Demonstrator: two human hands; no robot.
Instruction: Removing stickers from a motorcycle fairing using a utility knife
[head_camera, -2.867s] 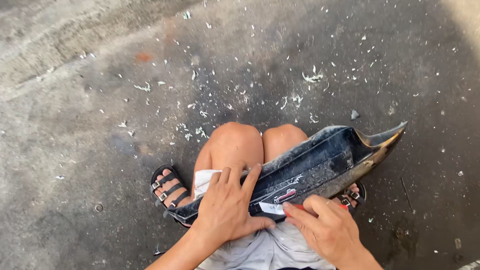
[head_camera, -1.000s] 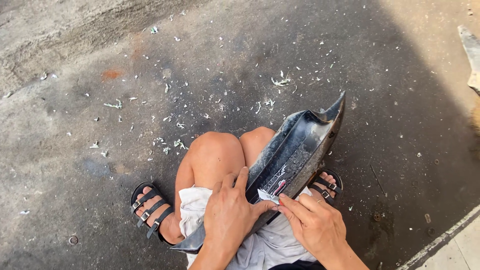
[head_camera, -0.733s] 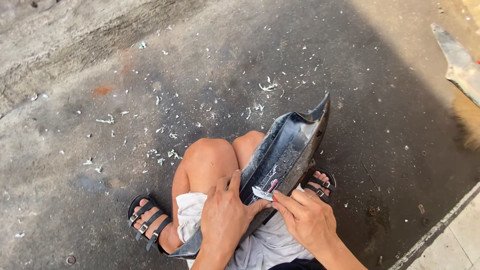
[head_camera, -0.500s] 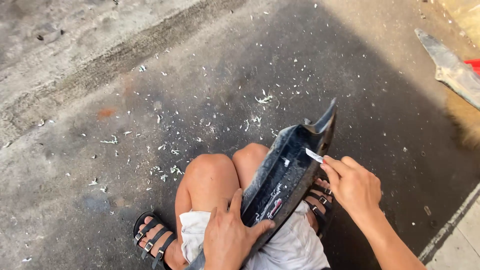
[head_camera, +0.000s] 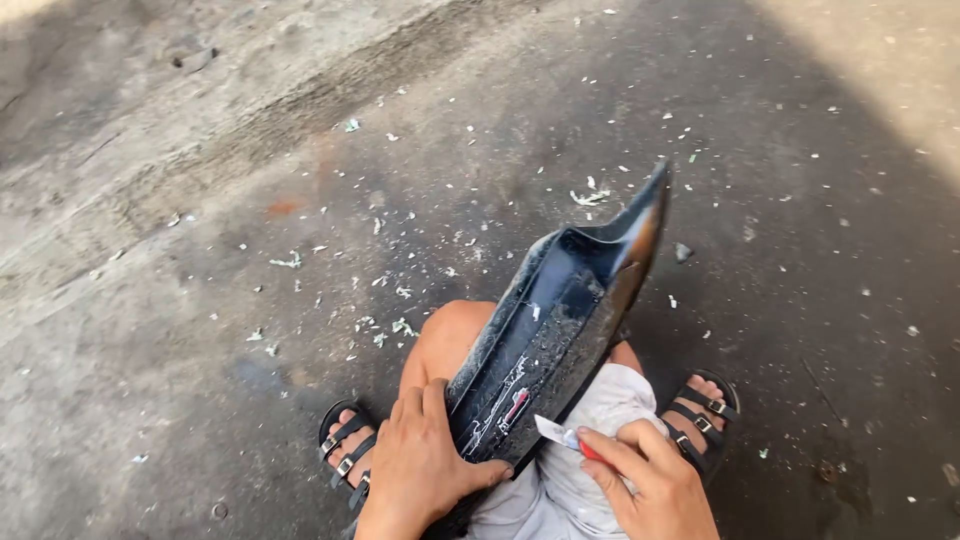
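Observation:
A long, black, curved plastic panel (head_camera: 565, 320) with a pointed far tip rests on my knees and slants up to the right. A sticker with red marks shows on its near end. My left hand (head_camera: 420, 470) grips the panel's near end, thumb over its edge. My right hand (head_camera: 645, 480) holds a small blade with a red handle (head_camera: 560, 435), its pale tip touching the panel's lower right edge near the sticker. My knee (head_camera: 450, 335) shows left of the panel.
I sit low over dark stained concrete (head_camera: 250, 200) strewn with several small pale scraps (head_camera: 395, 325). Black strapped sandals (head_camera: 345, 450) are on my feet, the right one (head_camera: 700, 410) beside my right hand. Pale shorts (head_camera: 600, 410) lie under the panel.
The panel has swung from lying across my lap to pointing away. My right hand moved out to the panel's upper right edge, then came back to the near end with the blade.

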